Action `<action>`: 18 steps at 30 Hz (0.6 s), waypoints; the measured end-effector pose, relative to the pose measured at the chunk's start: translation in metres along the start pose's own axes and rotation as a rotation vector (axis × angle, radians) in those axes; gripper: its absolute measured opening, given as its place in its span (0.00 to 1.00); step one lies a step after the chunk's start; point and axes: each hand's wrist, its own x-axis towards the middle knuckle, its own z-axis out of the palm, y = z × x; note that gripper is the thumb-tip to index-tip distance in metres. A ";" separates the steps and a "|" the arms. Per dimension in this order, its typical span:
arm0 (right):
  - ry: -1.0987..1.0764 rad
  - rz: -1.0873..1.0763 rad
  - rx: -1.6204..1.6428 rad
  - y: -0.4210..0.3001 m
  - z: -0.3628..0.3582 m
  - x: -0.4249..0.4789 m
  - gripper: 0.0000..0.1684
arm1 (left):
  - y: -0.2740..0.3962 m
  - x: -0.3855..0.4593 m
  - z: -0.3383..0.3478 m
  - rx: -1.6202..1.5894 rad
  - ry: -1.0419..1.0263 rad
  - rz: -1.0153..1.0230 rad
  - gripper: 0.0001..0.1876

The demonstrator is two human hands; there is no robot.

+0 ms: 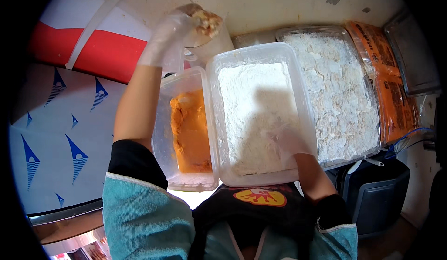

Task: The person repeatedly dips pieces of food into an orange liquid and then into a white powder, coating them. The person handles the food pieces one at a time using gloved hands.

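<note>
My left hand (174,33), in a clear plastic glove and blurred, is raised at the far side. It grips lumpy, brown-and-white food (208,23), perhaps coated pieces, above a pale translucent container (218,47). My right hand (290,143), also gloved, reaches into a deep translucent plastic tub (303,82) of white flour (255,75). Its fingertips rest in or on the flour and are hard to make out. Left of that tub stands a second translucent tub (162,120) holding orange batter or marinade (193,134), with thicker lumps along one side.
To the right, a clear tray (375,134) holds flour-covered pieces (338,96). Orange plastic packs (394,103) bearing writing lie beyond it, near a dark lidded bin (379,193). A blue-patterned white surface (66,130) lies left, below a red-and-white panel (101,54). A stained wall (290,5) stands behind.
</note>
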 end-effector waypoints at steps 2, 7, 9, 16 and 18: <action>0.106 -0.010 0.098 0.006 0.003 0.006 0.30 | 0.031 -0.027 0.023 -0.117 -0.138 -0.199 0.14; 0.231 -0.015 0.529 0.014 0.001 0.008 0.40 | -0.019 -0.070 0.093 -0.382 -0.850 -0.036 0.07; 0.199 -0.029 0.750 0.000 -0.012 0.005 0.40 | -0.079 -0.089 0.141 0.088 -0.827 0.184 0.06; 0.225 -0.479 1.256 -0.011 -0.033 0.098 0.40 | -0.055 -0.084 0.151 0.727 -0.570 -0.062 0.12; 0.243 -0.384 0.685 0.005 -0.048 0.170 0.33 | -0.002 -0.092 0.109 0.615 -0.352 -0.104 0.15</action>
